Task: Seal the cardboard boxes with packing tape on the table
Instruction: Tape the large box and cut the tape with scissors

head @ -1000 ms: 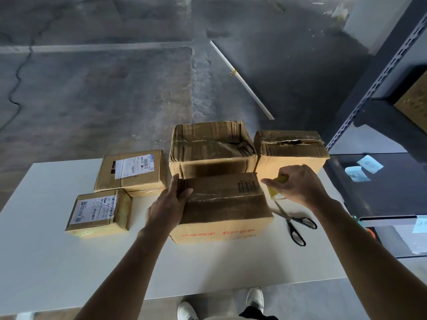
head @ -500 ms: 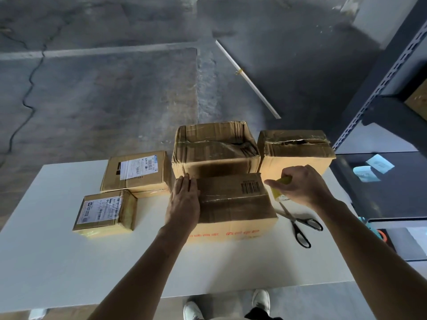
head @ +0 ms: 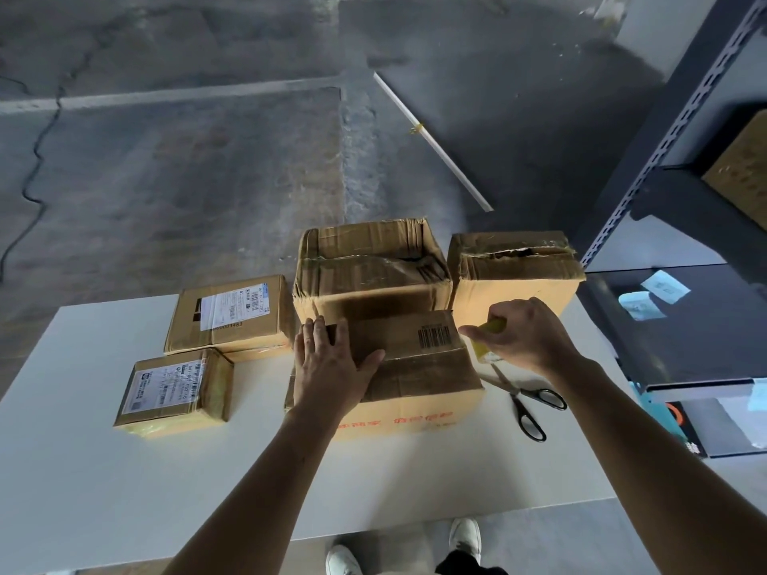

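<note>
A brown cardboard box (head: 419, 367) with a barcode and red print lies in front of me on the white table (head: 124, 491). My left hand (head: 332, 367) presses flat on the left part of its top, fingers straight. Just past the box's right edge, my right hand (head: 523, 338) grips a yellow roll of packing tape (head: 487, 340); most of the roll is hidden by the fingers. A taller box (head: 373, 267) with a crumpled top stands behind, and another box (head: 514, 271) with a gaping top seam stands to its right.
Black-handled scissors (head: 527, 404) lie on the table right of the front box. Two smaller labelled boxes, one further back (head: 232, 313) and one nearer (head: 174, 392), sit at the left. A dark metal shelf rack (head: 685, 118) stands at the right. A white rod (head: 431, 139) lies on the concrete floor.
My left hand has slid from the box's left edge onto its top, moving right and pressing flat. The right hand with the tape roll has stayed by the box's right edge.
</note>
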Demonstrator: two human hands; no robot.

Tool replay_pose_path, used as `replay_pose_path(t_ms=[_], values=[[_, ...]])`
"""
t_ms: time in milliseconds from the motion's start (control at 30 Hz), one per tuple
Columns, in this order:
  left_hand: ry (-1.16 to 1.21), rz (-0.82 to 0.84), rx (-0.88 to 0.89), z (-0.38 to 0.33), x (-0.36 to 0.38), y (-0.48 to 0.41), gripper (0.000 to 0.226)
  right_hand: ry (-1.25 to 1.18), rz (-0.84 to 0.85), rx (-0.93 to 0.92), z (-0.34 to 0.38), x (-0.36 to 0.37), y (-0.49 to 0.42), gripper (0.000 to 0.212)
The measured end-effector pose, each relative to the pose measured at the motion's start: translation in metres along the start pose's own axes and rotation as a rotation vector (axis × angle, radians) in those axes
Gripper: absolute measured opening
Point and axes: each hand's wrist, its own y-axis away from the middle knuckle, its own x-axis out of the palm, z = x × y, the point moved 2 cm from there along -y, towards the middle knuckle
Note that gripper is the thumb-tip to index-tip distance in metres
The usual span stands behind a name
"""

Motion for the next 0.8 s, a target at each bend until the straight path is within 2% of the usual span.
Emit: replay_pose_path(t_ms=[233,400,500,800], values=[[-0.025,0.061,-0.081,-0.012,-0.003,-0.002,0.114,0.043,0.02,0.016,-0.002,0.003,-0.001,0.043],[0.018,0.177,0.001,-0.021,-0.007,-0.012,0.103,0.041,0.018,0.035,-0.008,0.007,-0.001,0.044],[0.196,0.23,0.089,-0.03,-0.009,-0.012,0.095,0.039,0.033,0.052,-0.012,0.007,-0.001,0.044],[0.268,0.208,0.116,-0.033,-0.016,-0.012,0.089,-0.103,0.052,0.108,-0.031,0.025,0.002,0.047]])
